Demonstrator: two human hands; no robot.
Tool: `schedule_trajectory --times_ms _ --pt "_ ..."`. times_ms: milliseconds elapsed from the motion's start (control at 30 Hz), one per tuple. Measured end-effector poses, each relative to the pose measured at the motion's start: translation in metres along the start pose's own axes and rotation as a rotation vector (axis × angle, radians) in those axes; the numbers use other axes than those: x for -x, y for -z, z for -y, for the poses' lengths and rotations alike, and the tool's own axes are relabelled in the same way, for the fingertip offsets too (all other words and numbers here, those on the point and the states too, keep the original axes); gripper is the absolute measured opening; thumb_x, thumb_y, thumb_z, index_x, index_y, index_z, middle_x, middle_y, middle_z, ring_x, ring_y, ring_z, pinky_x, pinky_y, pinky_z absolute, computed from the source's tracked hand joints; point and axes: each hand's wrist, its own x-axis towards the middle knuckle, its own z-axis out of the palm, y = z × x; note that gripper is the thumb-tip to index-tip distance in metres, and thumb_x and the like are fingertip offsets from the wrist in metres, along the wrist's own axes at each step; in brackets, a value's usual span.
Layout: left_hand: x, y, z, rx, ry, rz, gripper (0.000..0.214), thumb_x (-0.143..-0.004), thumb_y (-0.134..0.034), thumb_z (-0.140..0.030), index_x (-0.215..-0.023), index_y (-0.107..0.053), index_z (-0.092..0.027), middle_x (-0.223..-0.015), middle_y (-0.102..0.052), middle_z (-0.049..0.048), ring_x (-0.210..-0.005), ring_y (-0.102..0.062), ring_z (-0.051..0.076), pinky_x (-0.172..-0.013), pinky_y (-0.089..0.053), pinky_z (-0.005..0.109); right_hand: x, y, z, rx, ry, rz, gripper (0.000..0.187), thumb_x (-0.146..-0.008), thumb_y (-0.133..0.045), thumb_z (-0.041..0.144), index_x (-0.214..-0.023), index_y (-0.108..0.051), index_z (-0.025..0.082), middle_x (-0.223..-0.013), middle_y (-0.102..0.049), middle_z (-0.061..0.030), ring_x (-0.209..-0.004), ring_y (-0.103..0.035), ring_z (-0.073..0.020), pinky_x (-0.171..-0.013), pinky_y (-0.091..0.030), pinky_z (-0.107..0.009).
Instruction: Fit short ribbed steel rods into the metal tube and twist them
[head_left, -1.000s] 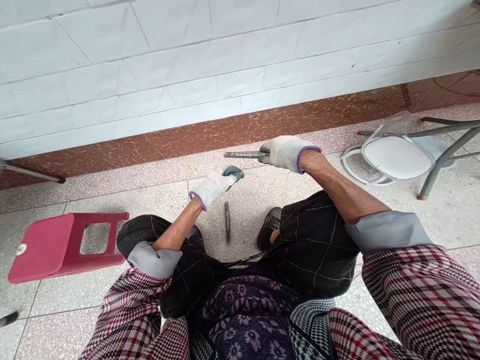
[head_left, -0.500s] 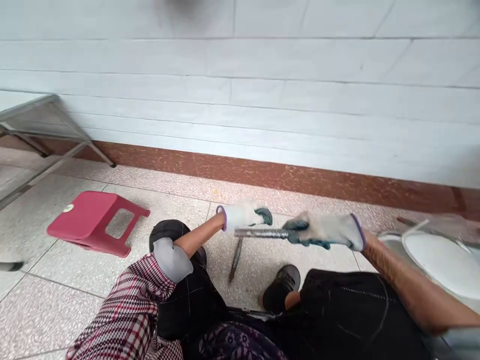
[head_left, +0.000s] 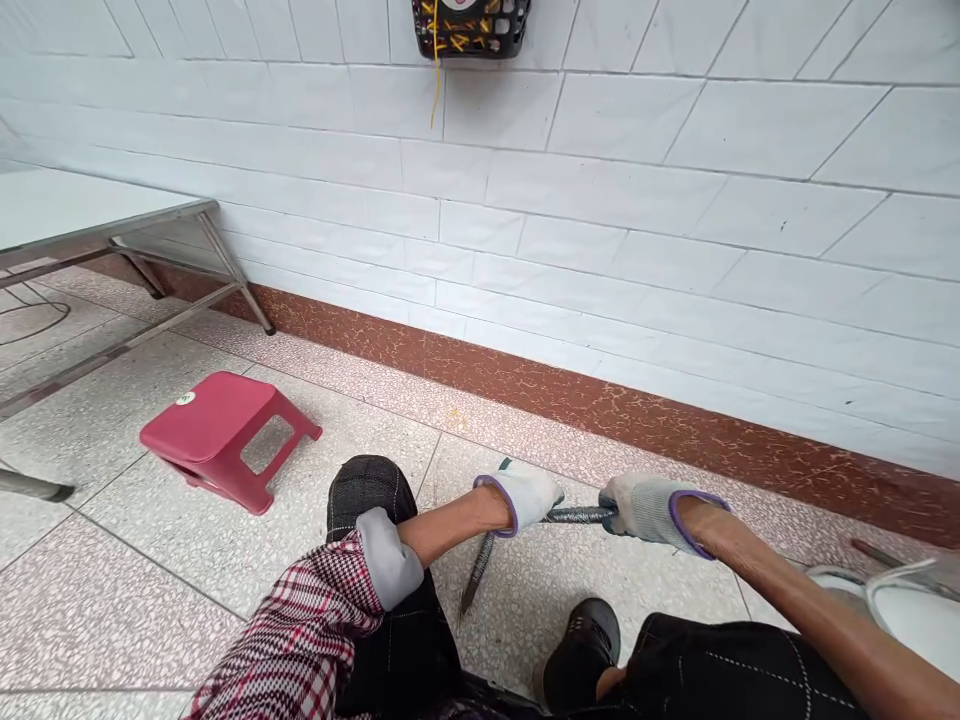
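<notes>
A grey rod with ridges like a tight coil spring (head_left: 579, 515) spans the space between my two gloved hands, roughly level above the floor. My left hand (head_left: 534, 495), in a white glove with dark fingertips, is closed around its left end. Around the right end my right hand (head_left: 636, 507), gloved alike, is wrapped. Below my left hand a second ridged length (head_left: 478, 572) slants down to a dark brown tip at the floor. Whether it joins the held rod is hidden by the glove.
A red plastic stool (head_left: 217, 425) stands on the floor to the left, near a metal-legged table (head_left: 97, 215). A black basket (head_left: 471, 35) with yellow bits hangs high on the tiled wall. White round items (head_left: 911, 605) lie at the right. My shoes flank the rod.
My left hand, earlier beside the rod's left end with fingers apart from it, has closed on it. The camera view has shifted, bringing the wall basket into sight.
</notes>
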Motion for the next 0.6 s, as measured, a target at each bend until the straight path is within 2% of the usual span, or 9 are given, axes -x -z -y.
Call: schedule_trajectory --times_ms 67,167,233,333,400,433,533,600 --pt "-0.004 -0.005 0.002 -0.152 -0.079 -0.029 0.02 -0.088 -0.058 -0.013 -0.095 -0.077 -0.012 -0.091 -0.074 0.0175 -0.092 -0.071 0.035 -0.074 -0.052 0.042 -0.001 -0.003 0.002 0.024 -0.024 0.008 0.028 -0.099 -0.065 0.036 -0.126 -0.067 0.028 -0.137 -0.062 -0.0102 -0.113 -0.064 -0.0235 -0.091 -0.057 -0.041" --pt "-0.009 -0.01 0.001 -0.162 -0.153 -0.153 0.017 -0.088 -0.06 -0.015 -0.089 -0.077 -0.013 -0.098 -0.074 0.0175 -0.103 -0.069 0.035 -0.082 -0.052 0.044 0.001 -0.006 -0.003 0.07 -0.059 0.031 0.029 -0.1 -0.064 0.036 -0.127 -0.066 0.026 -0.136 -0.062 -0.0103 -0.112 -0.064 -0.023 -0.091 -0.057 -0.04" --pt "-0.012 -0.008 -0.001 0.029 -0.094 -0.187 0.011 -0.085 -0.064 -0.013 -0.083 -0.075 -0.013 -0.096 -0.074 0.0175 -0.101 -0.069 0.035 -0.082 -0.052 0.043 0.001 -0.005 -0.009 0.108 -0.08 0.04 0.028 -0.1 -0.065 0.036 -0.127 -0.067 0.028 -0.136 -0.062 -0.01 -0.113 -0.064 -0.0227 -0.091 -0.057 -0.039" --pt "-0.014 0.0 -0.004 0.431 0.044 -0.191 0.007 -0.084 -0.071 -0.015 -0.077 -0.072 -0.017 -0.087 -0.072 0.0138 -0.089 -0.069 0.028 -0.076 -0.053 0.036 -0.003 -0.002 -0.019 0.164 -0.119 0.037 0.03 -0.1 -0.064 0.037 -0.128 -0.066 0.025 -0.133 -0.063 -0.01 -0.111 -0.065 -0.0228 -0.092 -0.057 -0.041" --pt "-0.015 0.007 -0.003 0.552 0.024 -0.211 0.01 -0.093 -0.069 -0.027 -0.091 -0.073 -0.019 -0.095 -0.072 0.0095 -0.087 -0.068 0.02 -0.076 -0.055 0.032 -0.009 0.001 -0.027 0.196 -0.158 0.025 0.028 -0.1 -0.064 0.039 -0.124 -0.067 0.024 -0.128 -0.066 -0.0097 -0.109 -0.065 -0.0244 -0.09 -0.056 -0.043" --pt "-0.016 0.009 -0.002 0.611 0.005 -0.218 0.018 -0.098 -0.065 -0.034 -0.103 -0.07 -0.017 -0.101 -0.07 0.0067 -0.086 -0.067 0.017 -0.078 -0.056 0.032 -0.012 0.003 -0.031 0.212 -0.181 0.017 0.024 -0.1 -0.063 0.041 -0.118 -0.07 0.027 -0.125 -0.068 -0.009 -0.109 -0.065 -0.0253 -0.088 -0.055 -0.04" --pt "-0.026 0.016 0.004 0.791 -0.034 -0.228 0.018 -0.101 -0.052 -0.022 -0.104 -0.069 -0.019 -0.09 -0.07 0.006 -0.073 -0.066 0.014 -0.066 -0.054 0.025 -0.023 0.01 -0.041 0.279 -0.244 -0.023 0.03 -0.099 -0.056 0.04 -0.116 -0.07 0.02 -0.109 -0.072 -0.0181 -0.104 -0.067 -0.0356 -0.079 -0.05 -0.043" --pt "-0.034 0.02 0.008 0.932 -0.039 -0.232 0.029 -0.098 -0.039 -0.01 -0.109 -0.065 -0.016 -0.082 -0.067 0.0039 -0.06 -0.062 0.01 -0.056 -0.05 0.022 -0.028 0.015 -0.046 0.399 -0.242 -0.122 0.038 -0.1 -0.047 0.044 -0.12 -0.067 0.019 -0.103 -0.073 -0.0168 -0.091 -0.07 -0.0322 -0.07 -0.045 -0.039"
